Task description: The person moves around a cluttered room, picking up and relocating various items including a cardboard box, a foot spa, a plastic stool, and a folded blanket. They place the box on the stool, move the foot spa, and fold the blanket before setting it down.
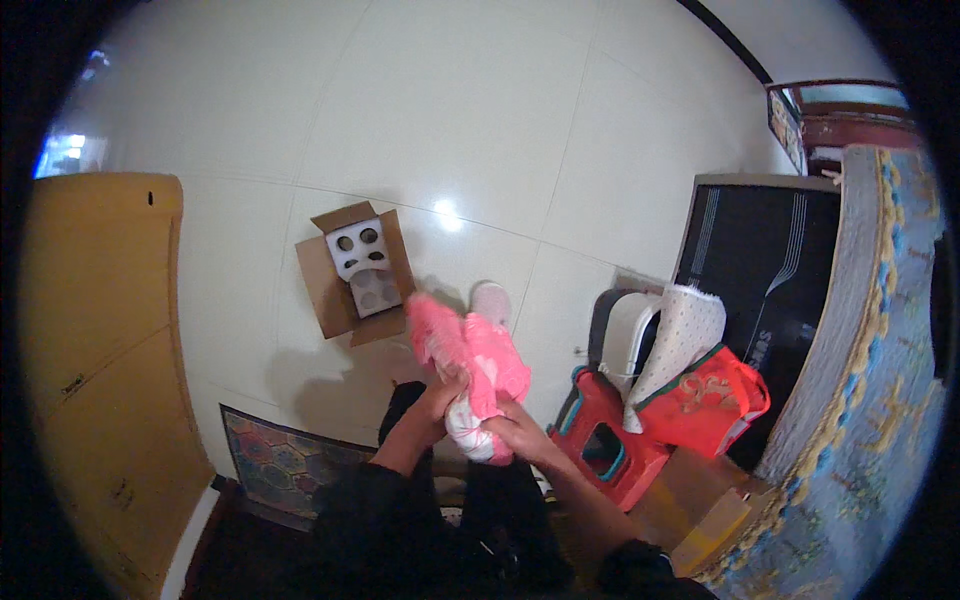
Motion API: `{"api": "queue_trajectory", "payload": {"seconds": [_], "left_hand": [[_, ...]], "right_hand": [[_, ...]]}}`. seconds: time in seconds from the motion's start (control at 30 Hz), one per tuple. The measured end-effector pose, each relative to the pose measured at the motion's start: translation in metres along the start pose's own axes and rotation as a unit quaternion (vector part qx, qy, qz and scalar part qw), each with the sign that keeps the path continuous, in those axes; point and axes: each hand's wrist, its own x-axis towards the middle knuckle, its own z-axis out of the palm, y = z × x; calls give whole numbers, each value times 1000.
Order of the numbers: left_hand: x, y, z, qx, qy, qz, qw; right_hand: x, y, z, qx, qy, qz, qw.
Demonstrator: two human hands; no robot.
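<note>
A pink-and-white cloth (pixel 499 360), soft and bunched, is held in front of my legs. My left hand (pixel 445 394) grips its left side, and my right hand (pixel 517 429) has hold of it lower on the right. One upper corner of the cloth is blurred. Beyond it on the floor, a pale slipper (pixel 491 300) is partly covered by the cloth. To the left, an open cardboard box (pixel 325 289) has its flaps spread. Inside the box lie white foam inserts (pixel 356 244) with round holes; what the holes hold is unclear.
Glossy pale tiles (pixel 450 112) form the floor. A yellowish wooden panel (pixel 105 300) borders the left, with a patterned mat (pixel 289 457) near my feet. At right are a red plastic stool (pixel 637 465), a red bag (pixel 697 405), a dotted cloth (pixel 686 322) and a black box (pixel 742 247).
</note>
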Motion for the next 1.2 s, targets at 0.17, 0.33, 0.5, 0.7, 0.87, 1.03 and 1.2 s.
{"api": "queue_trajectory", "payload": {"seconds": [0.17,0.33,0.5,0.7,0.87,1.03,1.2], "left_hand": [[-52,-18,-41,2,145,-77,986],[-56,-48,-66,-43,211,-89,972],[-42,-88,-66,-6,191,-143,971],[-27,-116,-37,22,179,-213,960],[-28,-109,-37,18,174,-230,957],[-24,-98,28,68,157,-212,962],[-23,-95,22,232,234,-181,927]], "right_hand": [[-16,36,54,157,-45,163,973],[-32,19,50,-70,128,81,986],[-55,40,17,-207,183,27,961],[-67,73,7,136,113,-23,984],[-77,67,1,161,105,59,980],[-73,96,-1,221,147,64,962],[-74,109,-12,25,289,59,955]]}}
